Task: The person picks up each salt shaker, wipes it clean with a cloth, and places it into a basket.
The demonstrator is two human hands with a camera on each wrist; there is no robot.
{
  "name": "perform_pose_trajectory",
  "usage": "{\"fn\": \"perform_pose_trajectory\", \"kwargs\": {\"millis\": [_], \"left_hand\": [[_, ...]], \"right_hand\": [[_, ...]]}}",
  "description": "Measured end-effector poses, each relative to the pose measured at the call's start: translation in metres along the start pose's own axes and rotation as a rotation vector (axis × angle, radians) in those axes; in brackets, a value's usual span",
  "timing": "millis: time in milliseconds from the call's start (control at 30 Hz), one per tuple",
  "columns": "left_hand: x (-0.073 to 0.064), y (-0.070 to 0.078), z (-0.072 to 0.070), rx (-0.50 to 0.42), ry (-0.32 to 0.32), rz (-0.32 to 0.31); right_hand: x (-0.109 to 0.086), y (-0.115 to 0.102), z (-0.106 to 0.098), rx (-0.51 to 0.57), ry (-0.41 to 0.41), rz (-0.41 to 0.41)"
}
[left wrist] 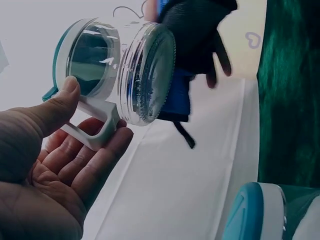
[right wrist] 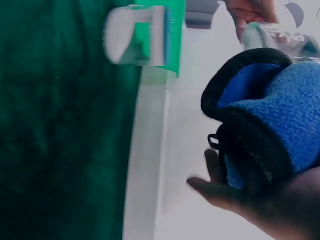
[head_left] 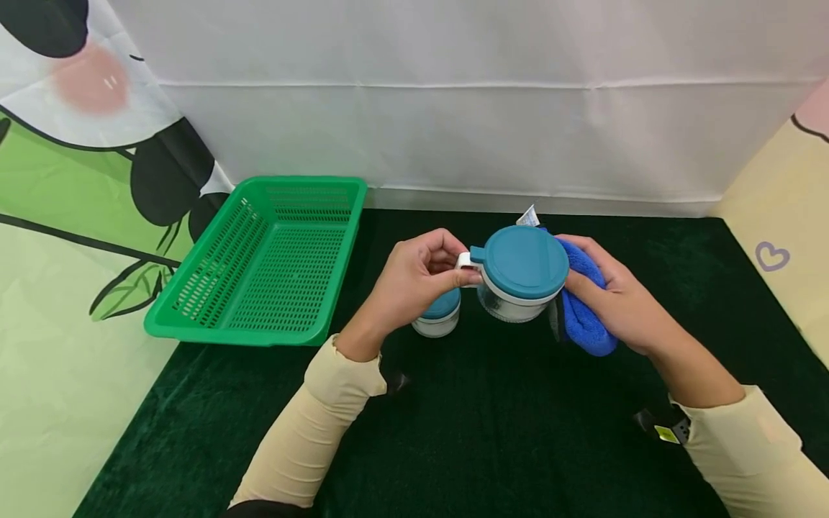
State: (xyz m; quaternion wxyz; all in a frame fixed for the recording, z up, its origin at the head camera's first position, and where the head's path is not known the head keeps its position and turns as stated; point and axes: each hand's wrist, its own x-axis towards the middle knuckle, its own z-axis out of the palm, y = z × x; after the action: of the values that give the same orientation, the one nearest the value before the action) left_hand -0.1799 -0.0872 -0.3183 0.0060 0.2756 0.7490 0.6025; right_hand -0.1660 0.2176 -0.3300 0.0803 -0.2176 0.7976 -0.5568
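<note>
Jar (head_left: 522, 270) near label (head_left: 529, 216), print unreadable

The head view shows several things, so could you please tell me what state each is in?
Held jar: closed, lifted by its handle in the left hand.
Other jar: closed, standing upright.
Cloth: bunched in the right hand.
Basket: upright, open-topped.
</note>
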Motion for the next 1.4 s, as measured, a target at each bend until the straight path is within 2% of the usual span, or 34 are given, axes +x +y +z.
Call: {"fn": "perform_pose_trajectory", "kwargs": {"millis": [100,267,467,633,733,933,1133,1267,1400], "left_hand": [[0.000,-0.003,0.001,-0.004,-0.017,-0.011],[0.000,-0.004,0.000,-0.011,-0.020,-0.018],[0.001,-0.001,-0.001,-0.020,-0.035,-0.012],[0.003,-0.003,-0.001,-0.016,-0.057,-0.049],[0.002,-0.003,-0.001,-0.012,-0.047,-0.043],[0.002,-0.004,-0.004,-0.022,-0.045,-0.036],[0.002,-0.005,-0.002,-0.028,-0.078,-0.068],[0.001,-0.004,-0.003,-0.026,-0.074,-0.056],[0.001,-0.007,-0.003,-0.021,-0.096,-0.051]], "right_hand": [[0.001,0.002,0.000,-0.031,0.005,-0.005],[0.003,-0.009,-0.006,-0.120,0.033,-0.085],[0.000,-0.002,-0.002,-0.133,-0.014,-0.041],[0.000,-0.012,-0.006,-0.221,0.049,-0.118],[0.000,-0.017,-0.007,-0.251,0.074,-0.135],[-0.003,-0.005,-0.004,-0.252,-0.005,-0.094],[0.000,-0.016,-0.007,-0.259,0.060,-0.102],[-0.001,-0.011,-0.004,-0.223,0.027,-0.078],[-0.001,-0.005,-0.004,-0.217,-0.005,-0.063]]}}
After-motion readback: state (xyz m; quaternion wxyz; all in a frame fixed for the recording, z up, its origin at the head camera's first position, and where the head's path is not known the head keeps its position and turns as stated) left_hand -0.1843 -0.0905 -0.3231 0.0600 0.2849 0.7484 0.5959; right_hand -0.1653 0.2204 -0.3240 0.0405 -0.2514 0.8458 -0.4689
